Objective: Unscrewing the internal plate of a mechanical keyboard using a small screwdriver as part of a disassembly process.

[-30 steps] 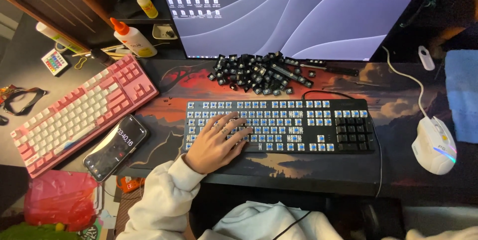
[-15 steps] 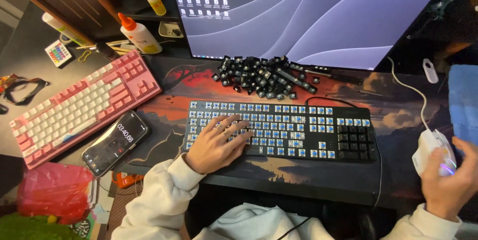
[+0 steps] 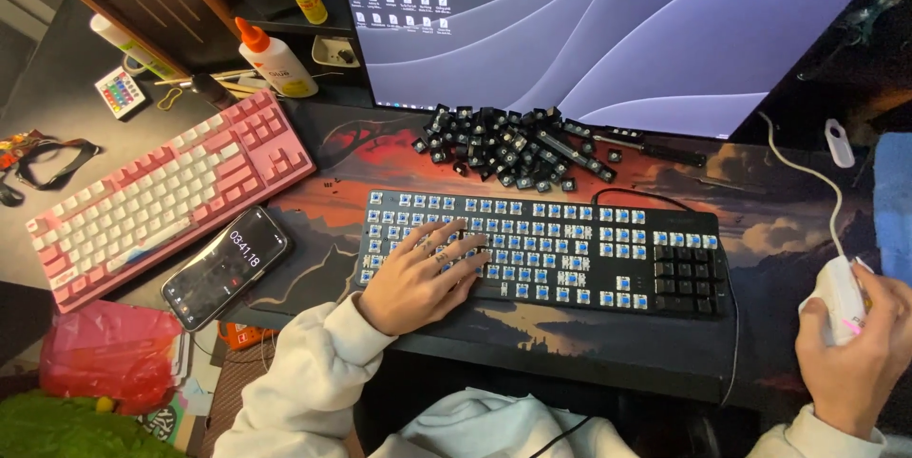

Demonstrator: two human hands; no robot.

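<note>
A black keyboard (image 3: 608, 254) with most keycaps removed shows its blue switches on a printed desk mat (image 3: 760, 220). My left hand (image 3: 423, 276) rests flat on its left part, fingers spread over the bare switches, holding nothing. A pile of black keycaps (image 3: 513, 146) lies just behind the keyboard, under the monitor (image 3: 608, 21). At the right edge my right hand (image 3: 855, 349) wraps around a white wired mouse (image 3: 838, 295).
A pink and white keyboard (image 3: 161, 197) lies angled at the left, with a phone (image 3: 226, 266) showing a running timer beside it. Glue bottles (image 3: 274, 59), a small remote (image 3: 120, 92) and a red plastic bag (image 3: 104, 363) sit further left. A blue cloth (image 3: 893, 201) is at the right.
My right hand came into view and took hold of the white mouse. The left hand stayed on the keyboard. The camera view shifted slightly.
</note>
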